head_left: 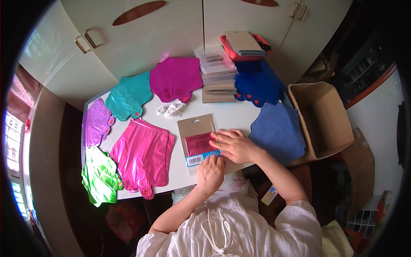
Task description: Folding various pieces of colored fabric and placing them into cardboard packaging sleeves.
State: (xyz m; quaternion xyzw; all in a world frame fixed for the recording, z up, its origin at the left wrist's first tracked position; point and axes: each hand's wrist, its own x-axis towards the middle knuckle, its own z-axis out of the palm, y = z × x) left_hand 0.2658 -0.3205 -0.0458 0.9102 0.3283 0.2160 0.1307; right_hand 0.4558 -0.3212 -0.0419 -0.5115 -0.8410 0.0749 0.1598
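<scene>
A brown hanging card (195, 125) lies on the white table in front of me, with a folded shiny pink-red piece (199, 144) on it and a blue and white label strip along its lower edge. Clear plastic shows around the card's edges. My right hand (235, 146) rests flat over the card's right side, fingers stretched and apart, the tips touching the pink-red piece. At the lower right corner my left hand (210, 174) is closed, its fingers curled against the package edge. Whatever those fingers pinch is hidden.
Flat shiny foil pieces ring the table: pink (143, 156), green (101, 175), purple (97, 122), teal (128, 96), magenta (176, 79) and blue (278, 132). Packaged cards (218, 81) are stacked at the back, beside a red basket (233, 52). A cardboard box (323, 120) stands right.
</scene>
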